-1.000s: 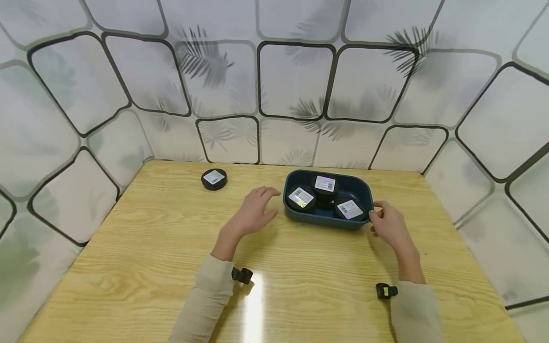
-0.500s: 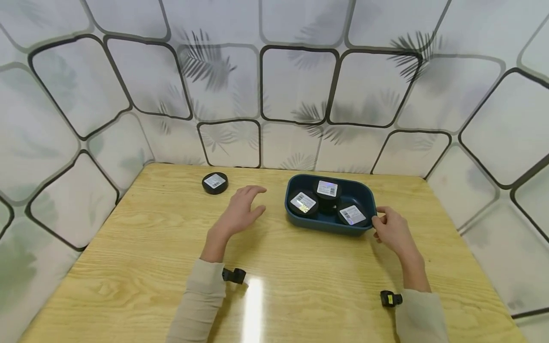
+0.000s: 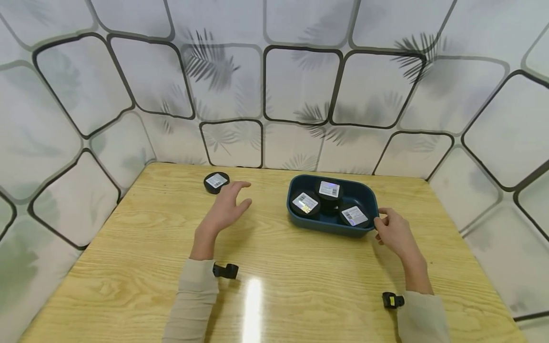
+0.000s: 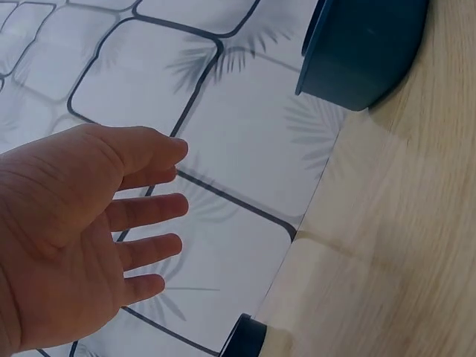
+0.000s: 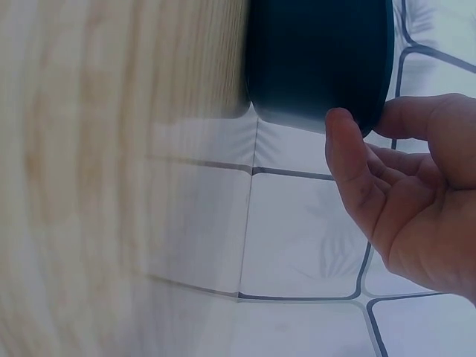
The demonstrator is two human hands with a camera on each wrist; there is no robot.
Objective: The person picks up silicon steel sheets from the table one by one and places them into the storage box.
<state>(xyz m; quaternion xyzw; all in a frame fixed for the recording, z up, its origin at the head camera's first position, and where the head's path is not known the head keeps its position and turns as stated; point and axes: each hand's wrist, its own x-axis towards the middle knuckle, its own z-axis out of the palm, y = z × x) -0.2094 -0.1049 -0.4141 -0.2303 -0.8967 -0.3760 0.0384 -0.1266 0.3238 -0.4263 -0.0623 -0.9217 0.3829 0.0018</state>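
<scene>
A dark blue oblong tub stands at the back right of the table, with several flat round black containers inside, three bearing white labels. My right hand pinches the tub's right end near its rim; in the right wrist view the thumb lies against the outer wall. A lone black round container with a white label lies at the back left. Close to its right front is my left hand, fingers spread and holding nothing. The left wrist view shows only the edge of that container.
The wooden table ends at a patterned wall covering behind and on both sides. Small black wrist cameras are strapped at each sleeve. Light glares off the table's front middle.
My left hand has moved left, away from the tub and over to the lone container. The right hand stays at the tub's right end. The view has shifted slightly.
</scene>
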